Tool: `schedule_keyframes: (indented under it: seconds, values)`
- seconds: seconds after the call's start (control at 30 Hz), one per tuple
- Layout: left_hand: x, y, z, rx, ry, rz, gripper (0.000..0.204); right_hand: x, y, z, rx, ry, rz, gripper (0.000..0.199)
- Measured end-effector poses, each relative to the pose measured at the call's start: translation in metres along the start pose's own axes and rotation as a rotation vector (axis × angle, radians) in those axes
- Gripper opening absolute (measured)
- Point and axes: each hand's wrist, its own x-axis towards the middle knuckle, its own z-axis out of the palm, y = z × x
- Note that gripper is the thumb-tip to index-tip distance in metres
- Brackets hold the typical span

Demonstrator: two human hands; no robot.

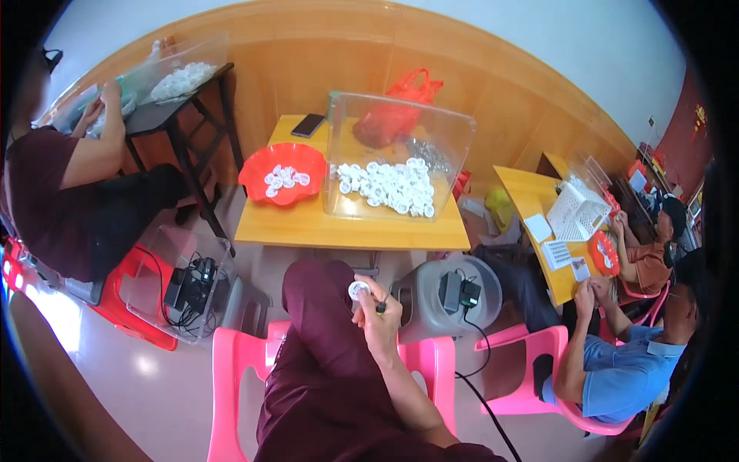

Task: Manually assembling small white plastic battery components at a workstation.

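My right fingers (375,288) clamp a white round piece (357,289); my left fingers, I cannot tell. A red bowl (264,158) of similar pieces (289,182) sits on the bench (352,233).

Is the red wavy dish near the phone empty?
No, it's partly filled: several white round pieces lie in the red dish, with bare red showing around them.

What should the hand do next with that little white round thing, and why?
Perhaps the right hand should carry the small white round piece up to the red dish and set it down there. Similar white pieces already lie in that dish, while this one is held away from the table.
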Motion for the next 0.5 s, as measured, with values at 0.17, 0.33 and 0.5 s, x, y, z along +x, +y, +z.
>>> schedule_keyframes:
  seconds: [0.17,0.33,0.5]
  values:
    - [-0.024,-0.003,-0.003,-0.034,0.081,-0.041,0.031,0.012,-0.001,0.0,0.106,-0.027,-0.029,0.025]
    - [-0.072,-0.011,-0.005,-0.072,0.227,-0.134,0.031,0.026,-0.024,-0.003,0.087,-0.026,-0.035,0.026]
    - [-0.075,-0.001,-0.002,-0.123,0.239,-0.036,0.031,0.017,-0.018,-0.013,0.251,-0.052,0.006,0.026]
